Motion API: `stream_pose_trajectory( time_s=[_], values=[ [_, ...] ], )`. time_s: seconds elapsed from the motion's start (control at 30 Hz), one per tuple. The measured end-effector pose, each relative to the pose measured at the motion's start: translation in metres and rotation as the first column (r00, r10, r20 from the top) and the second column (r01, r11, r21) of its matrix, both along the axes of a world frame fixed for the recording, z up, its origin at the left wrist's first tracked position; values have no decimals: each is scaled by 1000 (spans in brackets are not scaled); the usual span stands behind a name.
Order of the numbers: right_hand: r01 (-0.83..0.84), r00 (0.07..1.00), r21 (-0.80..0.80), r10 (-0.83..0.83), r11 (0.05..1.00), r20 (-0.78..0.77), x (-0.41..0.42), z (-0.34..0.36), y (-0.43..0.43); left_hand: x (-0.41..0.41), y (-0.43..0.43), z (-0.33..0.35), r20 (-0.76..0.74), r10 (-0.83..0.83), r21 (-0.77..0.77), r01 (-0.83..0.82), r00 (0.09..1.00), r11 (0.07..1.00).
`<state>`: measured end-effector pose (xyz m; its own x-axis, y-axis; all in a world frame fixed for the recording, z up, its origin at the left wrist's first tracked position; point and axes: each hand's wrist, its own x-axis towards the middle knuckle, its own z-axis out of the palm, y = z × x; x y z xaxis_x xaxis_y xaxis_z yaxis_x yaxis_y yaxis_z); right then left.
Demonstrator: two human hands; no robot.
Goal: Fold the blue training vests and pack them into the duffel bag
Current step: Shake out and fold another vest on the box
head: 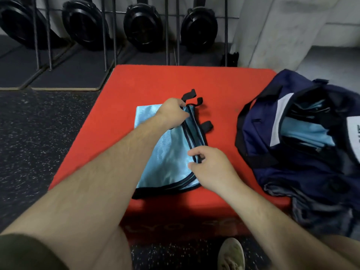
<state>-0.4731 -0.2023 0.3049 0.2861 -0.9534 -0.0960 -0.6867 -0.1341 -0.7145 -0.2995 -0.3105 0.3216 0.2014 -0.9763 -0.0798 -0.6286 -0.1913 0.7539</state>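
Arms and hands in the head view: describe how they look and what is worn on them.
Both forearms are bare to the frame edge, with no sleeves in sight. The left hand and right hand wear no gloves; no watch, ring or wristband is visible. Dark olive fabric, probably shorts, shows at the lower left.

A red pad (116,114) sits on speckled black floor (29,143); far behind, black weight plates (142,26) (four visible) lean in a rack.

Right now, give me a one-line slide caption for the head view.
Both hands, left hand and right hand, pinch the folded blue vest on the red box beside the open duffel bag.
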Motion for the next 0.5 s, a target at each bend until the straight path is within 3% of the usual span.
stream_pose_trajectory(
  time_s=[0.13,0.23,0.27,0.4,0.5],
  values=[
    [-7,993,-56,0,998,-122,-14,-4,-2,-15,-5,-9,-64,-26,-37,24,998,999],
    [-38,944,-150,-13,988,-330,-22,-9,-3,-8,-3,-16,-359,23,9,-21,933,1000],
    [-52,941,-119,9,991,-338,-22,-10,-3,-3,-3,-19,-378,33,24,-26,925,999],
    [-92,950,-1,88,996,-300,-20,-13,-5,9,-1,-35,-28,-60,4,60,998,998],
    [-113,951,41,120,993,-285,-17,-10,-4,7,4,-43,249,-148,99,127,957,987]
  ],
)
